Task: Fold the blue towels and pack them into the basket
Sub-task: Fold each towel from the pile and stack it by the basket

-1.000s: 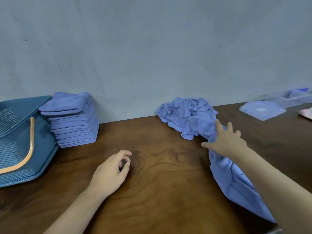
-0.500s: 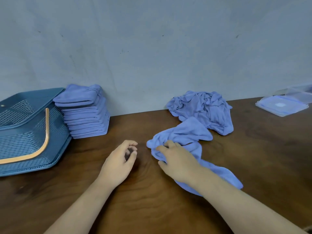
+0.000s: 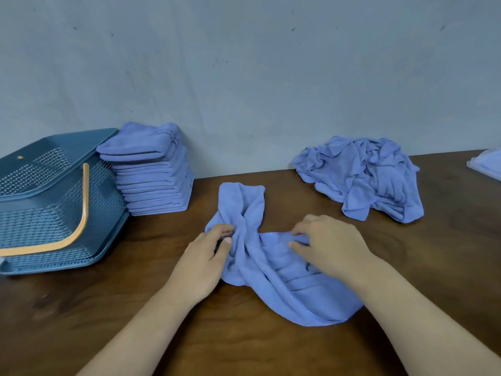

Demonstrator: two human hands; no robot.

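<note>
**Blue towel bunched at table centre, both hands gripping it**

Blue towel (image 3: 273, 270) lies crumpled on the wooden table (image 3: 244, 348), near the middle of the view. It is unfolded: one end runs up and away from the person, twisted into a narrow band, while the wider part spreads toward the near edge on the right.

Left hand (image 3: 202, 264) sits at the towel's left side, at the narrow twisted part. Thumb and fingers are closed on a gather of cloth there. Right hand (image 3: 330, 245) rests on top of the wider part, palm down, fingers curled and pinching a ridge of fabric at its upper edge. Both forearms reach in from the bottom of the view.

Stack of folded towels (image 3: 154, 172) stands against the wall (image 3: 244, 77) at the left, neatly layered, upright. Basket (image 3: 48, 213), blue perforated plastic with an orange handle (image 3: 78, 221), lies tipped immediately left of the stack; whether the two touch cannot be determined. No towels are visible inside it.

Pile of unfolded towels (image 3: 363, 175) sits at the back right, against the wall, well apart from the held towel. A pale lidded container (image 3: 488, 165) is cut off at the right edge.
</note>
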